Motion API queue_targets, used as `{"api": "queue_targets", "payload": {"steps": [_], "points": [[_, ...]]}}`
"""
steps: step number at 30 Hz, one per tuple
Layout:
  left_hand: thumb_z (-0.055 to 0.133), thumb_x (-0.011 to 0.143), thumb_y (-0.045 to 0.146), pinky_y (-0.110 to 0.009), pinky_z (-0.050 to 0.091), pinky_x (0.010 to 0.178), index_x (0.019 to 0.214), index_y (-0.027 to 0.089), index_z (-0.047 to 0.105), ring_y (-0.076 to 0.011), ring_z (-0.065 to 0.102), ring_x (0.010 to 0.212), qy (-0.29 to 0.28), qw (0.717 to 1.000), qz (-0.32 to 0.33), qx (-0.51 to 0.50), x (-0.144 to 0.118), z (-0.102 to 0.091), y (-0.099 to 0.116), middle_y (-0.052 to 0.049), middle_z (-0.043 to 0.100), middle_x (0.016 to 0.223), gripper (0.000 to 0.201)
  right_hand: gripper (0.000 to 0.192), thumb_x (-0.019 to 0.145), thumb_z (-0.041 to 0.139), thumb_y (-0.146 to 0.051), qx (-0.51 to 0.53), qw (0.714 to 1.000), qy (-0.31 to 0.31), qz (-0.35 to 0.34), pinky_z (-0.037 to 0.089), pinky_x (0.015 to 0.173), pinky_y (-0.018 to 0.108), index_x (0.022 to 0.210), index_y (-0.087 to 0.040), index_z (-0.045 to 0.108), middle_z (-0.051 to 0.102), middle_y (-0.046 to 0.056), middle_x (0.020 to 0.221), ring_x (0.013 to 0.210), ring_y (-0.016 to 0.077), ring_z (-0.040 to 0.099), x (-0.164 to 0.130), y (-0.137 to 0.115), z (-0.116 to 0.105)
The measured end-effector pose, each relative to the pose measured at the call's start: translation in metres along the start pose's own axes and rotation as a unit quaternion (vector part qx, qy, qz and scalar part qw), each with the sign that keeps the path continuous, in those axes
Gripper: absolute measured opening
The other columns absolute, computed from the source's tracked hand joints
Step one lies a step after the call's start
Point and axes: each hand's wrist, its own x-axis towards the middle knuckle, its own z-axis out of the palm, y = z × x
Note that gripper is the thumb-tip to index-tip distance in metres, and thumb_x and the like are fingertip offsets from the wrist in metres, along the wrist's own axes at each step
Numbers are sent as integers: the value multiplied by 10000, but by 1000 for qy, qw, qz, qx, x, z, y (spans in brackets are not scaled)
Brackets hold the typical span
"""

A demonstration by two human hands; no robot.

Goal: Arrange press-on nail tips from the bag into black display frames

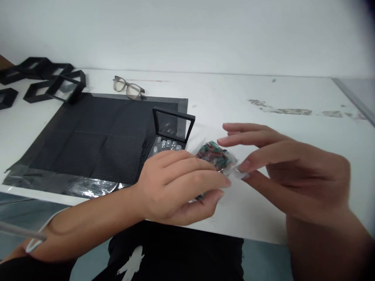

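A clear plastic bag filled with small glossy green and reddish pieces is held between my two hands, over the white table. My left hand is closed round its near side and covers part of it. With thumb and index finger, my right hand pinches the bag's right corner, while its other fingers stretch out above. Just behind my left hand stands a black display case, its lid with a clear window tilted up. Several silvery press-on nails sit in rows in it; my left hand hides the case's front.
A black ribbed mat with shiny taped edges lies on the table to the left. Eyeglasses rest behind it. Several black frame-like cases are piled at the back left. Worn marks run along the table at the back right.
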Motion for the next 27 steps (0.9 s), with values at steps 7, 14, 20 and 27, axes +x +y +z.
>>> {"api": "queue_targets", "payload": {"steps": [7,14,20,27], "points": [[729,780,135,-280,624,652,1018,171,704,-127,704,684,3,998,56,0,-2,-5,-4,1,759,814,242,377,779,711,-13,18,999,-8,-28,630,670,382,1026,-296,739,775,-14,837,752,194,739,4,-7,12],[713,844,142,-277,647,732,1026,119,701,-133,738,769,-28,997,66,-27,-2,-18,-4,-39,777,890,184,442,798,718,-20,70,997,-17,-13,626,625,361,1135,-305,751,795,6,894,763,194,748,2,-10,6],[723,853,150,-269,655,776,997,164,708,-112,740,797,-18,997,70,-16,-1,-20,-4,-14,789,924,145,289,903,663,-111,167,983,-73,25,641,623,335,1104,-291,768,793,10,972,761,175,748,-3,-8,0],[657,856,202,-274,658,708,940,201,708,-116,727,731,-8,995,100,-7,-2,-16,-6,-2,776,856,98,355,840,697,-29,206,974,-88,39,625,622,315,1108,-248,775,770,41,919,751,169,726,-2,-9,9]]}}
